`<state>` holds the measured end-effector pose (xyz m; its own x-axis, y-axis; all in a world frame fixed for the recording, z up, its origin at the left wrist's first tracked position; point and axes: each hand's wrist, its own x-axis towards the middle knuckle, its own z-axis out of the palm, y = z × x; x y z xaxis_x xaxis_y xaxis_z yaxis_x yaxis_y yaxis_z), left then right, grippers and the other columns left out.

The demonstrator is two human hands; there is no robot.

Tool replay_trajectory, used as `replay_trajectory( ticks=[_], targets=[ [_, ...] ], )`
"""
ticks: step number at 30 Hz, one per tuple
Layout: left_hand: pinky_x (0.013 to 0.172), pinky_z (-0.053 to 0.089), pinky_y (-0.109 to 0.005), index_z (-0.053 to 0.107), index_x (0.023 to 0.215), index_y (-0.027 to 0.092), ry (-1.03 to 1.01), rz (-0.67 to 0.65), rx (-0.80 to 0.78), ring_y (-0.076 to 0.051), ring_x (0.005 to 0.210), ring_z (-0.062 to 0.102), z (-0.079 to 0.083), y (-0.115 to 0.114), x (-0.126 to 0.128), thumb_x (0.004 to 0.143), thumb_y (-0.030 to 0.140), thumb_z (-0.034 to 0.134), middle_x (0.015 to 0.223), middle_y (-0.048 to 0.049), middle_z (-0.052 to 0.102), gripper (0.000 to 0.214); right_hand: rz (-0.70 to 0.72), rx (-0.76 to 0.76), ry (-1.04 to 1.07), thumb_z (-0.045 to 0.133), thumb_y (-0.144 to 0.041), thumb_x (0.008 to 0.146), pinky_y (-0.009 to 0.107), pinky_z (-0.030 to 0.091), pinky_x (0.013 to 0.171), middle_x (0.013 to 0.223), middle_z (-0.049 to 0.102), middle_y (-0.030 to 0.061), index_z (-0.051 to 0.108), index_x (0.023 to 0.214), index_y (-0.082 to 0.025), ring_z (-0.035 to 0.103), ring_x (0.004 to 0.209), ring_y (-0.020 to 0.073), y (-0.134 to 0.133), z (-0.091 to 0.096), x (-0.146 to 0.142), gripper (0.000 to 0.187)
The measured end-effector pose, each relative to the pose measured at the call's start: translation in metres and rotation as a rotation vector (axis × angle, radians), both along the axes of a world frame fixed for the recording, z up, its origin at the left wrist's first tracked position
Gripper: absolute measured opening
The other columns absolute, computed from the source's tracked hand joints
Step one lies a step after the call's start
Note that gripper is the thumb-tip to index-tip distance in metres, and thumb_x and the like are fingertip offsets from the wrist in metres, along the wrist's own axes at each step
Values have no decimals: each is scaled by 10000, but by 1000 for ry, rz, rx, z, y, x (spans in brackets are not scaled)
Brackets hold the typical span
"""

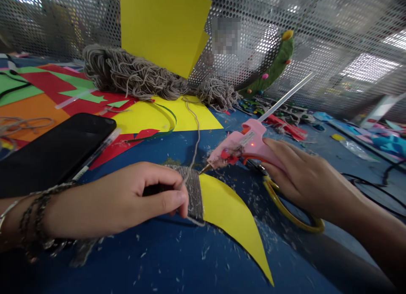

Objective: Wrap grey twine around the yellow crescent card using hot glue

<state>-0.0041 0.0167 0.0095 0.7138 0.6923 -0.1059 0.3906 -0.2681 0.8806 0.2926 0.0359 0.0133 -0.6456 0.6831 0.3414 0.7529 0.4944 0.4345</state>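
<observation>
While the left hand [127, 199] pinches a strand of grey yarn [198, 137] between its fingers at the wrapped end of a yellow crescent [233, 205], which sits over the blue bench [171, 264] between both hands, the right hand's [304, 180] fingers grip a pink glue gun [258, 137], its nozzle at the wrapping's edge. Yellow-handled scissors [287, 219] lie just beside the right hand.

At the left of the frame I see a phone [60, 148], a pen [95, 153] along its edge; upper right, a green ornament [279, 61] before mesh [336, 28]; right of centre, scissors [287, 216] on the desk [142, 266].
</observation>
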Motion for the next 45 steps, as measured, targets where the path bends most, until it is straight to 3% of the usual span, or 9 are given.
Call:
replay_trajectory(
  ticks=[11, 23, 27, 31, 37, 39, 41, 43, 45],
  targets=[
    [606, 375, -160, 587, 730, 211, 29, -18, 5, -73, 649, 490, -1, 0, -1, 895, 282, 423, 704, 67, 542, 244, 73, 115, -66, 282, -311, 927, 320, 522, 471, 930, 667, 168, 491, 1079, -60, 666, 652, 231, -3, 2, 3, 360],
    [618, 382, -179, 597, 726, 221, 13, -1, -7, -86, 667, 504, -3, 1, 1, 884, 315, 429, 713, 62, 550, 249, 192, 68, -55, 249, -305, 940, 267, 503, 476, 837, 657, 116, 485, 1021, -110, 637, 598, 173, -2, 7, 5, 317],
    [603, 381, -182, 606, 741, 230, 26, -2, 2, -92, 661, 502, -4, 1, 0, 891, 337, 423, 709, 56, 545, 260, 262, 162, -83, 232, -304, 948, 257, 497, 500, 841, 663, 132, 486, 1036, -85, 640, 617, 169, 0, 8, 5, 346],
    [580, 373, -195, 607, 737, 226, 47, 14, -3, -104, 652, 496, -5, 0, -2, 887, 361, 420, 694, 44, 529, 275, 259, 233, -43, 272, -433, 931, 263, 480, 491, 845, 655, 144, 485, 1078, -56, 636, 648, 183, 3, 7, 11, 457],
    [604, 395, -201, 583, 720, 202, 53, 25, -63, -113, 673, 510, -1, 1, 2, 872, 366, 416, 689, 34, 536, 279, 267, 393, 10, 366, -519, 883, 263, 424, 445, 722, 615, 92, 506, 997, -72, 573, 537, 154, 1, 13, 17, 482],
    [553, 389, -201, 560, 787, 208, 48, 94, -68, -106, 612, 497, -2, 3, 2, 858, 397, 429, 674, 39, 520, 241, 272, 448, 12, 385, -530, 872, 260, 408, 435, 684, 594, 69, 505, 993, -75, 552, 519, 145, 0, 15, 16, 486],
    [525, 397, -214, 521, 892, 212, 26, 265, 12, -112, 594, 503, -2, 6, 0, 819, 456, 477, 726, 30, 528, 258, 265, 475, 28, 399, -531, 867, 253, 390, 421, 666, 576, 51, 506, 989, -81, 535, 505, 134, -2, 17, 14, 478],
    [564, 434, -246, 485, 994, 202, -1, 451, 155, -145, 670, 545, 2, 11, -1, 777, 495, 522, 844, -9, 557, 367, 262, 486, 43, 402, -523, 869, 246, 379, 414, 670, 568, 46, 507, 972, -92, 533, 508, 127, -4, 19, 12, 455],
    [632, 464, -281, 471, 1078, 188, -22, 522, 273, -185, 785, 575, 12, 17, 0, 779, 488, 518, 948, -47, 578, 426, 262, 494, 54, 396, -518, 873, 242, 380, 417, 681, 568, 46, 505, 956, -104, 535, 515, 124, -4, 19, 10, 436]
  ],
)
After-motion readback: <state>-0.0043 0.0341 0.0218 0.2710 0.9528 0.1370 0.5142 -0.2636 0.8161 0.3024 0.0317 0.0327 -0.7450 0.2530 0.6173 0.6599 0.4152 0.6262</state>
